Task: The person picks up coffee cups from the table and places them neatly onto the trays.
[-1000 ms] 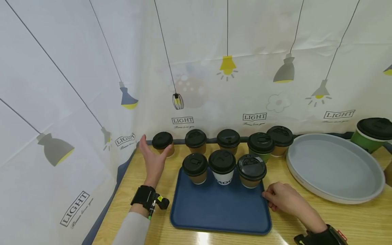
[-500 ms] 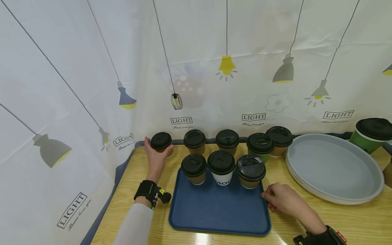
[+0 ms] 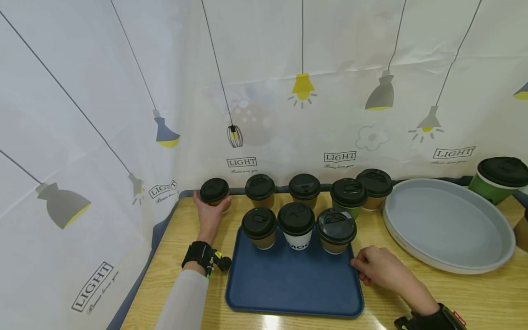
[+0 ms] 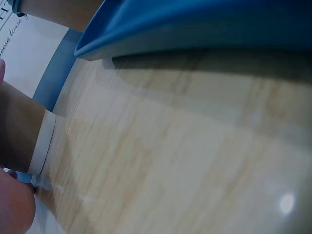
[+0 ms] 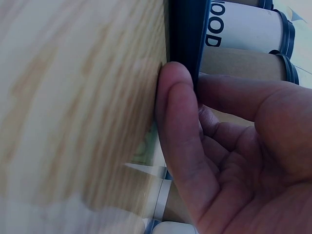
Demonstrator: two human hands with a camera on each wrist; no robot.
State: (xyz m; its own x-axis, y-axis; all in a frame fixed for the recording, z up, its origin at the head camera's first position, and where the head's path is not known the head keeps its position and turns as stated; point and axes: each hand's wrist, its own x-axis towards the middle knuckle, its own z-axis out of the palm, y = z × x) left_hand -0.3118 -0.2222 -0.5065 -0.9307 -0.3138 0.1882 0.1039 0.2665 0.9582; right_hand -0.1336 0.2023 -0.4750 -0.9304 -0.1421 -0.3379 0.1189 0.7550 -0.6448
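My left hand curls round a brown paper cup with a black lid at the table's back left. In the left wrist view, that brown cup shows its pale rim band, with a fingertip close beside it. My right hand pinches the right edge of a blue tray. The right wrist view shows thumb and finger on the tray's rim. On the tray's back part stand a brown cup, a white lettered cup and another brown cup, all black-lidded.
Behind the tray stand two more brown cups, a green cup and a brown cup close together. A round grey tray lies right, with a larger green cup behind it. A printed cloth hangs behind.
My left hand has moved from open beside the back-left cup to closing round it. The right hand stays at the tray's edge. The view has shifted slightly.
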